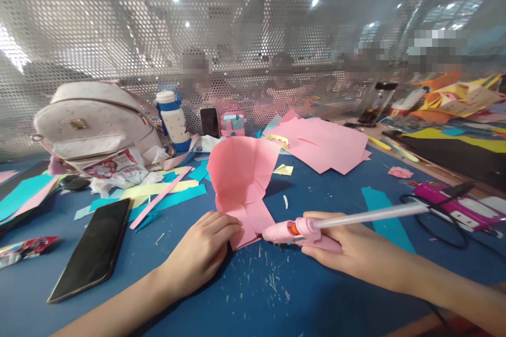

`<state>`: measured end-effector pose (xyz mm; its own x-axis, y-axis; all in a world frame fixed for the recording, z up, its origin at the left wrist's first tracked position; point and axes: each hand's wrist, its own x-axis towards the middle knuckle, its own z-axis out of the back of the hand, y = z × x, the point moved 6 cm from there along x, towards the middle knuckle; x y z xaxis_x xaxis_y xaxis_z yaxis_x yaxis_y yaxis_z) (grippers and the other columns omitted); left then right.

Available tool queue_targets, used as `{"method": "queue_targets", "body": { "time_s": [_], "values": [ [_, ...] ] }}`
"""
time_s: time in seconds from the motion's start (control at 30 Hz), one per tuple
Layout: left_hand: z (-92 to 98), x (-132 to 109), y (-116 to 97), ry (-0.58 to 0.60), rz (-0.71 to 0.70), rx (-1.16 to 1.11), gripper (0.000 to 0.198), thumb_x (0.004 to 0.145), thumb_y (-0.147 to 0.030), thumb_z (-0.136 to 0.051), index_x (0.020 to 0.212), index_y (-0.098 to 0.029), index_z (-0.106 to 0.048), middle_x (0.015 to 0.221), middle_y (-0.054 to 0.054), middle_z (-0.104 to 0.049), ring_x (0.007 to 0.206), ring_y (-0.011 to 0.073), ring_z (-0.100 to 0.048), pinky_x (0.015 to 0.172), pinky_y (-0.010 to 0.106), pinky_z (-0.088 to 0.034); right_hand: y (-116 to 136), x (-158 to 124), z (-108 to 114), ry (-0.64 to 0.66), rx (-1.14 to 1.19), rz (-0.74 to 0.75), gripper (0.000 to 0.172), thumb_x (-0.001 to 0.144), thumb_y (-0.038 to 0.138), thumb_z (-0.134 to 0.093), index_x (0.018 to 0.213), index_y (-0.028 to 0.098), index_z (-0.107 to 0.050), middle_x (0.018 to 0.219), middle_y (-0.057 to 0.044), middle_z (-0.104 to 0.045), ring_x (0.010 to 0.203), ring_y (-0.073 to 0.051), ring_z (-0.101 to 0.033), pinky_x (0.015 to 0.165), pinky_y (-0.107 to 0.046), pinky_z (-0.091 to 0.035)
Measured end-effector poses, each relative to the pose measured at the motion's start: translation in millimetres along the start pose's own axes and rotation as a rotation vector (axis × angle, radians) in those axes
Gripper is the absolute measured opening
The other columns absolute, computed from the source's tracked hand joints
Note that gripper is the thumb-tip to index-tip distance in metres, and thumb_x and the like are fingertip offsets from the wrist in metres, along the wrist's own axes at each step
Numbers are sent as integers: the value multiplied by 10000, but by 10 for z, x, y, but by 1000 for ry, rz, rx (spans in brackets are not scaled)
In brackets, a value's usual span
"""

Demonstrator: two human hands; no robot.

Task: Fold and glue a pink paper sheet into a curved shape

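A folded pink paper piece (244, 179) with a curved, upright back stands in front of me. My left hand (213, 245) is closed on the left side of its lower flap, the thumb out of sight. In my right hand (336, 242) is a pink glue gun (294, 231), held level. A long clear glue stick (367, 216) sticks out of its rear toward the right. The gun's nozzle is at the right edge of the lower flap; whether it touches the paper I cannot tell.
A dark phone (93, 247) lies on the blue table (276, 305) at left, near paper strips (166, 197). Behind are a white backpack (98, 121), a bottle (173, 118) and pink sheets (320, 142). A magenta power strip (454, 202) with black cable lies at right.
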<state>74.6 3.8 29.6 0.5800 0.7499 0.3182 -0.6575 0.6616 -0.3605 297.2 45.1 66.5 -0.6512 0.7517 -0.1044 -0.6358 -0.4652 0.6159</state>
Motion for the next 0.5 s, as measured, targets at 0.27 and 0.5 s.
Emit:
{"method": "queue_targets", "body": {
  "time_s": [0.27,0.5],
  "values": [
    [-18,-15,19,16,6,-37,411,892,-13,-360,1212,-204,-534,1216,83,-611,1051,240,-557,868,425,-467,-16,-7,-25,-5,-85,22,239,907,424,-517,842,216,-614,814,-22,-624,685,-168,-572,637,-275,-450],
    [-22,-4,28,11,10,-55,415,883,1,-366,1197,-206,-543,1218,75,-610,1057,232,-550,884,418,-458,55,96,-20,85,81,147,328,958,351,-463,1213,262,-650,1201,-30,-675,1120,-245,-611,991,-350,-448]
  ]
}}
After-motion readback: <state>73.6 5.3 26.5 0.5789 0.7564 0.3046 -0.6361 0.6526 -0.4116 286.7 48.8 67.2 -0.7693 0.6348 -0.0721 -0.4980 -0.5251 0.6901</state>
